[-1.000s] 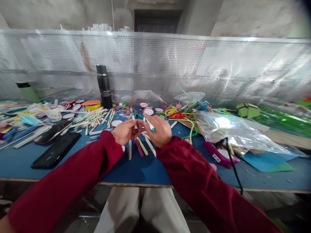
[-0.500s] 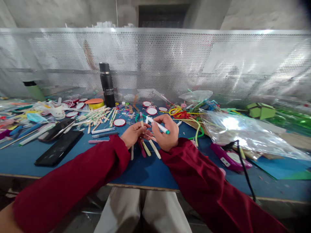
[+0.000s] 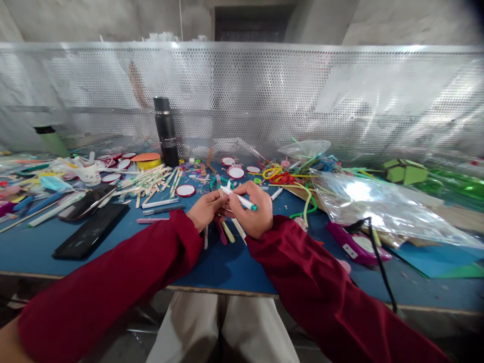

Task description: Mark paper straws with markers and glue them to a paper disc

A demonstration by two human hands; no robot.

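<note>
My right hand [image 3: 254, 210] grips a white marker with a green end [image 3: 242, 200], its tip pointing left toward my other hand. My left hand [image 3: 206, 207] pinches a small craft stick [image 3: 220, 188] upright, right at the marker's tip. Both hands hover over the blue table [image 3: 212, 262] near its front. Under them lie a few coloured craft sticks [image 3: 227, 231], pink, yellow and plain. Both arms wear dark red sleeves.
A black bottle [image 3: 165, 132] stands at the back by a perforated metal screen [image 3: 264, 96]. Loose sticks [image 3: 151, 180] and red-rimmed discs [image 3: 185, 190] lie left of centre. Two dark phones [image 3: 88, 231] lie left. A plastic bag [image 3: 374, 204], pipe cleaners [image 3: 287, 177] and a purple glue gun [image 3: 355, 243] are right.
My right hand has turned the marker from tip-up to lying across and brought its tip to the stick in my left hand. The view has shifted slightly.
</note>
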